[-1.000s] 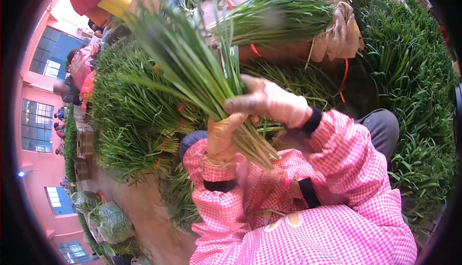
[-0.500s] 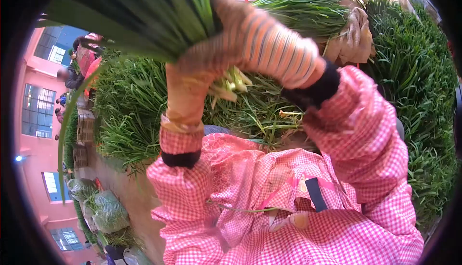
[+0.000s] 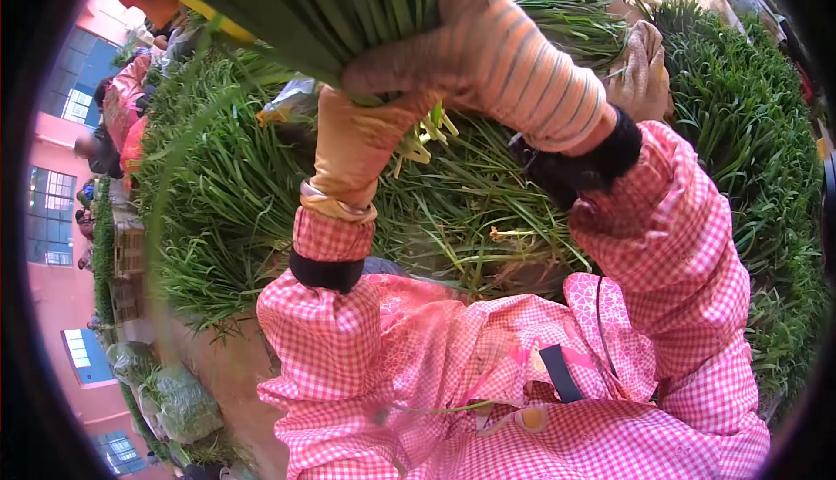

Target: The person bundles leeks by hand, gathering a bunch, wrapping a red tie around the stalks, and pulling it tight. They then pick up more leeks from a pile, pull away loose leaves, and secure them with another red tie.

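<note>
A thick bunch of garlic chives (image 3: 348,14) is raised close to the camera, leaves spreading to the upper left and pale stem ends (image 3: 427,138) poking out beneath. My right hand (image 3: 435,44), in a dirty glove with a striped cuff, is closed around the bunch from above. Just below it, my left hand (image 3: 370,131) in a tan glove closes on the stem end; its fingers are partly hidden behind the right hand. Loose chives (image 3: 470,210) lie on the heap under both hands.
Heaped chives (image 3: 226,184) are on the left, with more greens (image 3: 731,158) on the right. A tied bundle (image 3: 557,5) lies by a tan cloth (image 3: 640,66) at the back. Full plastic bags (image 3: 183,402) stand at lower left. Other people (image 3: 122,114) are at far left.
Both hands and the bunch have shifted slightly right in view, and the camera view has turned a little. A red and yellow item now shows at upper left. The grip looks the same.
</note>
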`<state>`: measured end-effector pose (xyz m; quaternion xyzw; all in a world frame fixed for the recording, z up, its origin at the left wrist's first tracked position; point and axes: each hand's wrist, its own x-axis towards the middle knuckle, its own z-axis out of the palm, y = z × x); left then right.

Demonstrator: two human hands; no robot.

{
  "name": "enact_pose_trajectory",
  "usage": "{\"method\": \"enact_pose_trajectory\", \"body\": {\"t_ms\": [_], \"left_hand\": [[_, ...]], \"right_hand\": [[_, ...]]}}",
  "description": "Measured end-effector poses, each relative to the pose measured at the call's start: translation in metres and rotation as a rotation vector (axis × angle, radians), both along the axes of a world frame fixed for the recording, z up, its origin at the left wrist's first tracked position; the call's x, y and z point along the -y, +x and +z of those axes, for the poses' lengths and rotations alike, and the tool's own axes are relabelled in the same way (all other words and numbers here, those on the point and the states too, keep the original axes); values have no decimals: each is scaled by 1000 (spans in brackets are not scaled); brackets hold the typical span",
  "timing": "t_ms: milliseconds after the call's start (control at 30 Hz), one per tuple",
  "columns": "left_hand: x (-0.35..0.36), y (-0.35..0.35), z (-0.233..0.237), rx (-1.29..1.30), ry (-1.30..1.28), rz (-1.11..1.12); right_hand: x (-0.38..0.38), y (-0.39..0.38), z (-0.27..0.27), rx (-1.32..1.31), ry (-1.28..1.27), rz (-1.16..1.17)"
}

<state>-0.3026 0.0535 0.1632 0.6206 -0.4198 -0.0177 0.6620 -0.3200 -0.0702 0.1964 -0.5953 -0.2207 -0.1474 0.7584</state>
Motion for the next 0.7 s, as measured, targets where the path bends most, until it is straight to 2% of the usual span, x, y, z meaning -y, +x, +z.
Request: {"method": "enact_pose_trajectory", "body": {"t_ms": [33,67,133,233,300,433,700], "left_hand": [[-1,1,-5,-188,-99,-117],[-3,0,-8,-372,-200,-234],[0,0,-7,-448,-247,-319],[24,5,26,-131,-103,-227],[45,12,41,-24,-82,-196],[95,20,42,18,-112,-233],[183,19,14,-34,-160,-344]], "right_hand": [[-2,-4,-6,-14,-9,-60],[20,-29,10,3,-303,-166],[24,-29,15,25,-290,-181],[42,-30,39,13,-294,-162],[61,-36,55,-18,-308,-165],[97,-51,74,-82,-326,-199],[165,-62,46,-134,-243,-317]]}}
